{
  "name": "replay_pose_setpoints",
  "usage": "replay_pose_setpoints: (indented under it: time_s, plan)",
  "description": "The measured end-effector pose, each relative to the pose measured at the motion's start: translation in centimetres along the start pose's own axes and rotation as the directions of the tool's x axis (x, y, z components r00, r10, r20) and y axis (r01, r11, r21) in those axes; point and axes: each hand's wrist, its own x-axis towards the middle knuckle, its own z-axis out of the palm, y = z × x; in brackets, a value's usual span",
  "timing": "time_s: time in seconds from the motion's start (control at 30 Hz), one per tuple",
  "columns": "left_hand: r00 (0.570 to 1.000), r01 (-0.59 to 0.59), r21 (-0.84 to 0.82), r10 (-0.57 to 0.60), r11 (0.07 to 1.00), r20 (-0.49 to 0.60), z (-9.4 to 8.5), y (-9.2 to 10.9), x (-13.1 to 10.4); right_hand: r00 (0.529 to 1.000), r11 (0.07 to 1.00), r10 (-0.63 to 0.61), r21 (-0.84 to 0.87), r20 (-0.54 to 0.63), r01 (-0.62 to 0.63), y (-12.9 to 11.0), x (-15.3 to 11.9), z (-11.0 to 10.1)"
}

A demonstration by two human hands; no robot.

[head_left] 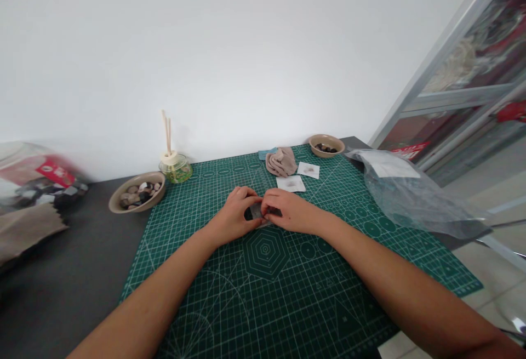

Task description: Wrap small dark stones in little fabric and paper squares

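My left hand [236, 214] is closed, its curved thumb and fingers gripping the left side of a small greyish flat piece [256, 212] just above the green cutting mat [197, 271]. From the right, my right hand [290, 211] pinches at the same piece, fingertips bent down onto it. Fingers cover most of it, so I cannot tell its exact kind. Just beyond the hands lie two white squares, the nearer square [292, 183] and the farther square [309, 170], each with a small dark smudge or bit on it. Beside them is a crumpled beige cloth [281, 161].
On the left, a beige bowl [117, 205] holds mixed stones, near a reed diffuser [176, 168] and a bag of dark stones [49, 186]. Another bowl [315, 140] with dark stones stands at the back right. A clear plastic bag [406, 194] overhangs the mat's right side.
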Motion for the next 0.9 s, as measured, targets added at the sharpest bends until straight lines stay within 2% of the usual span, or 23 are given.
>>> replay_pose_setpoints:
  time_s: [0.17,0.37,0.53,0.7,0.9]
  plan:
    - [1.000,0.007,0.003,-0.007,1.000,0.008,0.01,-0.06,-0.01,0.999,0.999,0.038,-0.034,-0.018,-0.039,0.14,-0.11,-0.14]
    - [1.000,0.000,0.006,0.000,1.000,0.006,0.03,-0.13,-0.03,1.000,1.000,0.012,-0.019,-0.010,-0.012,0.01,-0.01,0.01]
    - [1.000,0.001,0.005,-0.001,1.000,0.005,0.05,-0.18,-0.06,0.999,0.998,0.042,-0.044,-0.032,-0.043,0.14,-0.13,-0.04]
    - [1.000,-0.005,0.006,0.005,1.000,0.001,0.02,-0.11,-0.03,1.000,1.000,0.001,-0.027,-0.020,-0.002,0.13,-0.10,0.13]
    - [1.000,0.000,0.010,0.000,1.000,0.003,0.09,-0.23,-0.05,0.999,0.998,0.043,-0.037,-0.027,-0.044,0.04,-0.09,0.03]
